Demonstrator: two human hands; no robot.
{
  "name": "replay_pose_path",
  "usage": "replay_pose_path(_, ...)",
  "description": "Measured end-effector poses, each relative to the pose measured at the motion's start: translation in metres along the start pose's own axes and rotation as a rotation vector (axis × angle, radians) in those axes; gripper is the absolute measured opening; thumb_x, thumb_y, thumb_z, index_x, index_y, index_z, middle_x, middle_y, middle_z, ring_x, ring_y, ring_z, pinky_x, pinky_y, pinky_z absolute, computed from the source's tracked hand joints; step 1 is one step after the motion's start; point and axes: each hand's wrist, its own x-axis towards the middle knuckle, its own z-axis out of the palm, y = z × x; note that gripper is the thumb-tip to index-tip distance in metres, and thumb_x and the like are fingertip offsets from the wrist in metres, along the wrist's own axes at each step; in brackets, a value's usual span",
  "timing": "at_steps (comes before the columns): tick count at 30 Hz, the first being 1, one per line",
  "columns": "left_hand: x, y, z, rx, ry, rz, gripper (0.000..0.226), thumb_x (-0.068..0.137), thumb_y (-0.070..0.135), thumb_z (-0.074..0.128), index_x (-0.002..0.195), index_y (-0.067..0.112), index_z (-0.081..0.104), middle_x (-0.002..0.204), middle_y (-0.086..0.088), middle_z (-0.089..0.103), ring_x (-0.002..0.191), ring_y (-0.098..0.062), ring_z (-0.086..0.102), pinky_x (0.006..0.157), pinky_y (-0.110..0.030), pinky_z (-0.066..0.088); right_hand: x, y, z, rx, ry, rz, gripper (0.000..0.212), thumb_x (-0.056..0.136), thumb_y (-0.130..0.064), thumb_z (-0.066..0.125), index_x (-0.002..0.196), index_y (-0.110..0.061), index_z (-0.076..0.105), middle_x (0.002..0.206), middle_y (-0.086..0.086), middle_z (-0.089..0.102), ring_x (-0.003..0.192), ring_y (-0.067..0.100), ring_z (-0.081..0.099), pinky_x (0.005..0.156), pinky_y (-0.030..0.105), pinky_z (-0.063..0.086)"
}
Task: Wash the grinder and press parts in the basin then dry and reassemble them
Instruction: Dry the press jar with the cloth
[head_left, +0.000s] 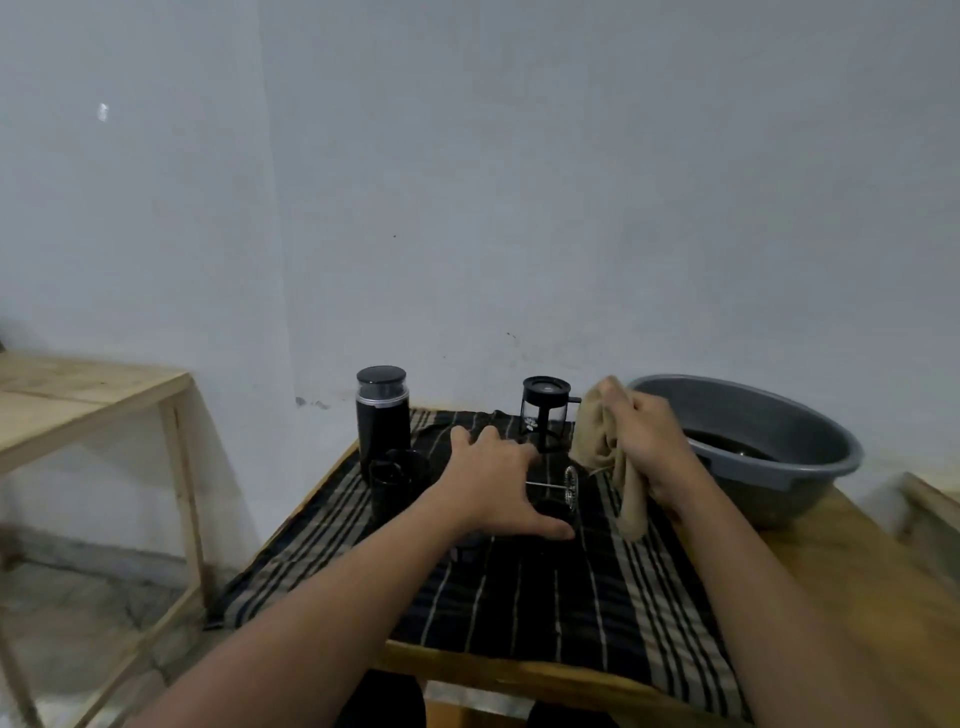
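Left hand (493, 480) spread over the plunger (570, 480) lying on the striped cloth (519, 597), right hand (649, 441) clenched round the rag (597, 441); likely drying step: lift by the lid, keep the rod level, wipe the mesh gently before refitting into the press jug (545, 410).

The cylindrical grinder (383, 418) was black with a silver band. The round plastic basin (810, 415) was grey. The crumpled fabric rag (601, 441) was plain beige. The woven table cloth (545, 603) was black, striped in beige and white.
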Motion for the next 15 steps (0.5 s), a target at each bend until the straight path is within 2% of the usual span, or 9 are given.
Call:
replay_pose_path(3, 0.011, 0.014, 0.01, 0.083, -0.126, -0.018, 0.093, 0.059, 0.096, 0.062, 0.109, 0.018, 0.062, 0.11, -0.002, 0.066, 0.121, -0.031, 0.049, 0.113, -0.065, 0.021, -0.009, 0.016, -0.013, -0.095, -0.071, -0.052, 0.051, 0.102, -0.047, 0.052, 0.063, -0.016, 0.048, 0.06, -0.003, 0.05, 0.052, 0.01, 0.048, 0.058, 0.027, 0.039)
replay_pose_path(5, 0.016, 0.02, 0.018, 0.085, -0.169, -0.034, 0.089, 0.058, 0.094, 0.065, 0.101, 0.016, 0.062, 0.103, -0.002, 0.063, 0.117, -0.03, 0.051, 0.112, -0.064, 0.023, -0.015, 0.024, -0.014, -0.183, -0.121, -0.116, 0.048, 0.103, -0.04, 0.054, 0.061, -0.017, 0.048, 0.057, -0.009, 0.048, 0.047, 0.002, 0.047, 0.052, 0.02, 0.038)
replay_pose_path(7, 0.02, 0.022, 0.028, 0.049, -0.157, -0.05, 0.081, 0.06, 0.089, 0.07, 0.097, 0.017, 0.063, 0.095, 0.002, 0.064, 0.109, -0.027, 0.056, 0.107, -0.06, 0.027, -0.021, 0.03, -0.011, -0.205, -0.184, -0.176, 0.045, 0.102, -0.032, 0.058, 0.061, -0.018, 0.049, 0.049, -0.011, 0.05, 0.044, -0.003, 0.045, 0.048, 0.013, 0.038)
replay_pose_path(9, 0.021, 0.023, 0.034, -0.019, -0.098, -0.065, 0.071, 0.061, 0.082, 0.074, 0.099, 0.022, 0.065, 0.091, 0.006, 0.067, 0.101, -0.023, 0.061, 0.101, -0.054, 0.03, -0.025, 0.037, -0.004, -0.223, -0.265, -0.221, 0.043, 0.101, -0.03, 0.061, 0.06, -0.019, 0.051, 0.049, -0.011, 0.053, 0.047, 0.0, 0.047, 0.051, 0.014, 0.04)
replay_pose_path(12, 0.02, 0.023, 0.028, -0.217, 0.025, -0.073, 0.058, 0.061, 0.065, 0.081, 0.104, 0.03, 0.065, 0.091, 0.011, 0.066, 0.095, -0.019, 0.063, 0.093, -0.045, 0.039, -0.024, 0.052, 0.006, -0.426, -0.3, -0.35, 0.038, 0.097, -0.045, 0.06, 0.068, -0.022, 0.06, 0.064, -0.01, 0.058, 0.063, 0.004, 0.05, 0.062, 0.028, 0.044)
replay_pose_path(14, 0.022, 0.022, 0.018, -0.439, 0.1, -0.088, 0.052, 0.053, 0.053, 0.086, 0.092, 0.025, 0.067, 0.084, 0.009, 0.066, 0.084, -0.018, 0.064, 0.079, -0.039, 0.053, -0.023, 0.056, 0.007, -0.47, -0.283, -0.397, 0.03, 0.097, -0.054, 0.055, 0.081, -0.031, 0.068, 0.081, -0.015, 0.061, 0.081, 0.003, 0.049, 0.073, 0.03, 0.045)
replay_pose_path(15, 0.024, 0.02, 0.014, -0.521, 0.134, -0.09, 0.051, 0.049, 0.049, 0.088, 0.086, 0.022, 0.067, 0.081, 0.006, 0.066, 0.078, -0.017, 0.065, 0.071, -0.037, 0.056, -0.023, 0.055, 0.006, -0.456, -0.281, -0.425, 0.035, 0.096, -0.059, 0.05, 0.091, -0.032, 0.072, 0.088, -0.019, 0.062, 0.087, 0.002, 0.048, 0.077, 0.031, 0.045)
